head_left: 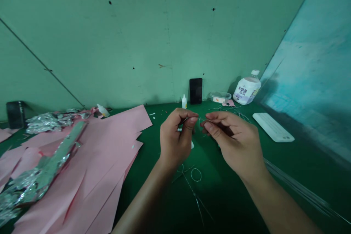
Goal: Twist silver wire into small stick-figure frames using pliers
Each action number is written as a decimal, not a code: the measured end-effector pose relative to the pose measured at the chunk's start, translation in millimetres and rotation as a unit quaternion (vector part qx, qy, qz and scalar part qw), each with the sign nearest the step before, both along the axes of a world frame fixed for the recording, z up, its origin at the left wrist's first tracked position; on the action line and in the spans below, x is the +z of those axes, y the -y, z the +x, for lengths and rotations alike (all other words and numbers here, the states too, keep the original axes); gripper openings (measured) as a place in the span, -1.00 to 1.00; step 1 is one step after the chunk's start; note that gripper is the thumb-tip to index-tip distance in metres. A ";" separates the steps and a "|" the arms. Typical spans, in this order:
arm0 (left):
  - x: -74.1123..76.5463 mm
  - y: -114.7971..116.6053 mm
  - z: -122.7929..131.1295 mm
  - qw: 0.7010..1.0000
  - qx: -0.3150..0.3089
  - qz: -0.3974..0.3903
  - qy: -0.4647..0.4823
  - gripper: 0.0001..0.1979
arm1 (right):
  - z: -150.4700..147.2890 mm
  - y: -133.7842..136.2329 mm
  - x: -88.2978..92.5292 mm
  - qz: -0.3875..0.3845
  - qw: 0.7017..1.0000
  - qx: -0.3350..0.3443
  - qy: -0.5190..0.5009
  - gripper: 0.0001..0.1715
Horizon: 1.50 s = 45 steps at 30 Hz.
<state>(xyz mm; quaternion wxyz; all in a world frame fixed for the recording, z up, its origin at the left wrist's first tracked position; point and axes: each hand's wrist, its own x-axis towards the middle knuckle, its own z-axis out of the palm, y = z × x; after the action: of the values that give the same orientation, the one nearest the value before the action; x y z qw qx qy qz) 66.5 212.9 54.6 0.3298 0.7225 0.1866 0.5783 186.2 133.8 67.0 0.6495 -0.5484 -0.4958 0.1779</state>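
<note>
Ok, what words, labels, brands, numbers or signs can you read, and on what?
"乳酸菌": front of the white plastic bottle with a white cap.
"水乐", probably: same bottle, the line below.
Too small or blurred: that bottle's finer print; print on the clear plastic tub and on the small white squeeze bottle beside the upright black phone.

A thin wire, probably metal, is held nearly level.

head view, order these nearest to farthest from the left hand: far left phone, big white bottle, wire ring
1. Wire ring: on the table, just below the left hand in view.
2. Big white bottle: right, near the wall.
3. Phone: far left.
</note>
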 end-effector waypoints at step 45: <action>1.2 -4.8 -2.2 0.989 0.060 0.133 -0.040 -0.90 | -3.0 -3.3 -5.6 0.021 0.999 -0.027 -0.031 -0.90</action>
<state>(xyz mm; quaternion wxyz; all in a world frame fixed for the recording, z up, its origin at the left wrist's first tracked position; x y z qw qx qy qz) 64.3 217.7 55.8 0.1878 0.7700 0.1645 0.5872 183.2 137.1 61.4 0.6804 -0.5422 -0.4639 0.1670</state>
